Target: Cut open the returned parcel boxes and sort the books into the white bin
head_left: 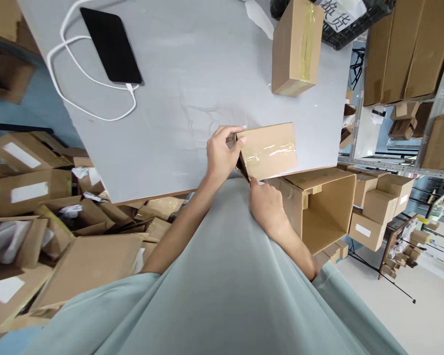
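A small cardboard box [270, 152] with shiny clear tape across its face lies near the front edge of the grey-white table. At its left end, my left hand [222, 154] grips the edge, thumb on the upper face and fingers over the far corner. That end shows a dark gap, as if partly open. My right hand [268, 203] is closed at the box's near left corner. A bit of something red peeks out by its fingertips; the rest is hidden in the fist.
On the table [163, 98] lie a black phone [111, 45] with a white cable [55, 81] and a taped carton [296, 49]. A black crate [346, 32] stands at back right. Below the edge, an open large carton [327, 212] is at right, piled cartons [92, 256] at left.
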`<act>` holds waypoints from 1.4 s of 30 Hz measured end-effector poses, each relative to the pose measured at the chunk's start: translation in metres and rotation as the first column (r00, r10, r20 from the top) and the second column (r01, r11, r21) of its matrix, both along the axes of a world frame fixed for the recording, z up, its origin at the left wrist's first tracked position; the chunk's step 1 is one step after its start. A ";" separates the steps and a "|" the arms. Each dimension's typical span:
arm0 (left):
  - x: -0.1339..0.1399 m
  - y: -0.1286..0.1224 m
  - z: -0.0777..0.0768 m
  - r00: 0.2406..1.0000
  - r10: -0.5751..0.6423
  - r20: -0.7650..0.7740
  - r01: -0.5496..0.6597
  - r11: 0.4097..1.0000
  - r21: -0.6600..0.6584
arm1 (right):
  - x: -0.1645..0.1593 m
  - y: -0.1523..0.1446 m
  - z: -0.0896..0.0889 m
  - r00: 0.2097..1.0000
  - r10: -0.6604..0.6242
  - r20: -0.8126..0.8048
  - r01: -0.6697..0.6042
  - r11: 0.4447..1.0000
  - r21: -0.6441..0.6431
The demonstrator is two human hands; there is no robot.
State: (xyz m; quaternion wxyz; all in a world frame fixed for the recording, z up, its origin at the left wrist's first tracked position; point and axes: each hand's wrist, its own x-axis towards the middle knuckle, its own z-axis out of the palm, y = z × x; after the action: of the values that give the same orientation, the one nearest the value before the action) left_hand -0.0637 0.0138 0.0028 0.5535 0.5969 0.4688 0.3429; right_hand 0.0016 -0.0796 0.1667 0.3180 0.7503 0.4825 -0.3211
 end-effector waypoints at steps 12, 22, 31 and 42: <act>0.003 -0.003 -0.007 0.998 0.058 0.004 -0.058 0.998 -0.023 | 0.068 -0.031 0.027 0.983 -0.179 -0.043 0.183 0.930 0.320; 0.067 -0.005 0.038 0.982 -0.082 -0.173 0.112 0.978 0.175 | 0.166 -0.048 -0.005 0.929 -0.352 -0.117 0.364 0.806 0.467; 0.140 0.029 0.017 0.940 -0.211 -0.267 0.248 0.962 0.113 | 0.203 -0.051 -0.025 0.929 -0.251 -0.270 0.350 0.834 0.427; 0.149 0.036 0.025 0.945 -0.227 -0.236 0.215 0.974 -0.074 | 0.210 -0.026 -0.037 0.930 -0.157 -0.333 0.290 0.869 0.401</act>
State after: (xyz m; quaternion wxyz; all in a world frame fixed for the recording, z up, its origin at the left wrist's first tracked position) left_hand 0.0851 0.0501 0.0273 0.5409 0.6699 0.4711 0.1918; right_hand 0.2115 -0.1052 0.1294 0.0247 0.7988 0.4929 -0.3439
